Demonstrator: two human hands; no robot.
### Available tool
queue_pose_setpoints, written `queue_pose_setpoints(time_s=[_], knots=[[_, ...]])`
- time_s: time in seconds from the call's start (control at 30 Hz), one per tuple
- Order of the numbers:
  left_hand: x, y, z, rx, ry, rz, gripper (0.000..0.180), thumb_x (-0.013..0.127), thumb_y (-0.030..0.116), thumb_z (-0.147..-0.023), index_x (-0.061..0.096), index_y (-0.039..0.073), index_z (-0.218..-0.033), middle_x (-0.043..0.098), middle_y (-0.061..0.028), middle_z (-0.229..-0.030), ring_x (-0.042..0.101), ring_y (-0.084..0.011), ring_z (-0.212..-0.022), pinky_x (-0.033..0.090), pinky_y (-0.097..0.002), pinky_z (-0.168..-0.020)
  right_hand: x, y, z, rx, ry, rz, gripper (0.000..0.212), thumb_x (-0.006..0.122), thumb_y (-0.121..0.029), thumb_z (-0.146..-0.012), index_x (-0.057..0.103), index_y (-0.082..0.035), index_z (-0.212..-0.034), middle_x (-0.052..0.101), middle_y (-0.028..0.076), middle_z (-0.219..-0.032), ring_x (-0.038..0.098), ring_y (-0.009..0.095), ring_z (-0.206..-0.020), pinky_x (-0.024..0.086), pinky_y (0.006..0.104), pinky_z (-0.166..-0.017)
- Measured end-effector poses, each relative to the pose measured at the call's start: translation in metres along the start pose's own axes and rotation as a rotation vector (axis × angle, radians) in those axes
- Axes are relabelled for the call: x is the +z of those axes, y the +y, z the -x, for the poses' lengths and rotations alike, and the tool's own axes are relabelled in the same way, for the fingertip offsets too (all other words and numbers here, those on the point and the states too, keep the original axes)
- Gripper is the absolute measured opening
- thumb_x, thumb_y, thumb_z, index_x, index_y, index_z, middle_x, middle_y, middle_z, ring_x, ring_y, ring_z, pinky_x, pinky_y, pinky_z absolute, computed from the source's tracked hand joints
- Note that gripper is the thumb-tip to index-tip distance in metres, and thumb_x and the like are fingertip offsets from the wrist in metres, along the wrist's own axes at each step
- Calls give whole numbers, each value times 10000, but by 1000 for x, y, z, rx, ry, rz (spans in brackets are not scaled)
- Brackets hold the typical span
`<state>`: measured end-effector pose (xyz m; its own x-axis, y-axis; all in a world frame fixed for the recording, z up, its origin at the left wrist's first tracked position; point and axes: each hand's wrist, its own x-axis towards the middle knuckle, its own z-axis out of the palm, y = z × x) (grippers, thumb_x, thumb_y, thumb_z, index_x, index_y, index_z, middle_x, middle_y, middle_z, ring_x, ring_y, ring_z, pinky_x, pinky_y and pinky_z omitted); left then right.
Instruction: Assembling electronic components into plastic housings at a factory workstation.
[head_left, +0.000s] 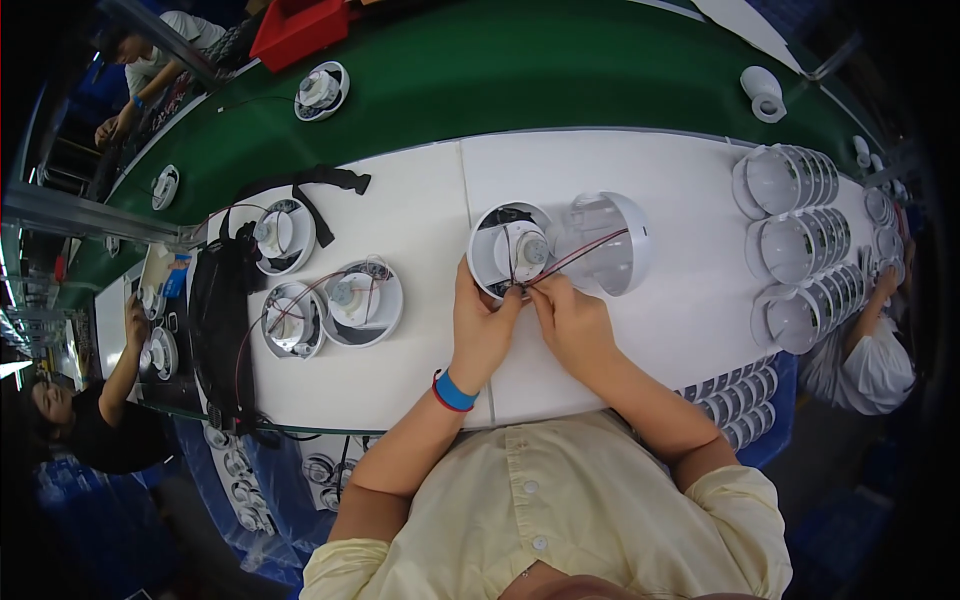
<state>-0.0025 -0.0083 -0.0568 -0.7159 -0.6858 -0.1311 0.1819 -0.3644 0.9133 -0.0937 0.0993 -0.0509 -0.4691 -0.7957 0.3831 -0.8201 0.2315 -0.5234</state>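
Over the white table [400,200], a white bowl [480,268] sits just beyond the fingertips. The left hand [483,328] grasps its near left side, thumb at the wires [580,259]; the right hand [577,325] pinches these beside the bowl's near edge. They stretch across a clear cover [607,268] rightward.

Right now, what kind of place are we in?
Probably a factory assembly line: there's a long green belt, rows of clear domes, and several round white units with wires.
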Motion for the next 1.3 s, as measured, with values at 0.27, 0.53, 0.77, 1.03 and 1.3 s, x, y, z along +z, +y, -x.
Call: queue_pose_setpoints(time_s=[0.27, 0.53, 0.77, 1.03, 1.3], knots=[[-12, 12, -9, -25, 0, -79, 587, 460, -125, -843, 308, -17, -1399, 495, -137, -1291, 561, -233, -1172, 585, -332, -874, -68, -10, -13, -68, -262, -321, 430, 729, -63, -802, 511, -39, -1172, 687, 151, -963, 671, 302, -821, 537, 376, -701], [-11, 45, -36, -138, -34, -34, 535, 490, -95, -842, 337, -36, -1352, 507, -158, -1265, 608, -270, -1117, 608, -377, -858, -89, 86, -62, 60, -262, -520, 982, 813, -74, -593, 366, -141, -1465, 395, 142, -1465, 412, 298, -1323, 344, 383, -1095], [-3, 39, -52, 69, 42, -12, 538, 520, -112, -817, 374, -21, -1328, 531, -149, -1238, 596, -249, -1126, 581, -357, -893, -21, 63, -98, 354, 33, -1110, 952, 798, -137, -636, 335, -104, -1468, 442, 122, -1378, 452, 247, -1263, 374, 349, -1063], [-14, 4, -51, 284, 66, -296, 726, 651, -98, -767, 354, 30, -1418, 409, -117, -1338, 468, -244, -1253, 435, -358, -1033, -12, -16, -70, 134, 236, -386, 1032, 877, -238, -621, 299, -53, -1456, 333, 191, -1337, 403, 370, -1240, 422, 451, -1004], [-11, 29, -42, 122, -287, -1, 661, 569, 44, -891, 275, 77, -1482, 390, -132, -1431, 416, -242, -1329, 393, -393, -1075, -9, 12, -74, 108, 174, -610, 957, 835, -256, -681, 314, -61, -1459, 336, 204, -1350, 384, 364, -1269, 405, 451, -1014]])
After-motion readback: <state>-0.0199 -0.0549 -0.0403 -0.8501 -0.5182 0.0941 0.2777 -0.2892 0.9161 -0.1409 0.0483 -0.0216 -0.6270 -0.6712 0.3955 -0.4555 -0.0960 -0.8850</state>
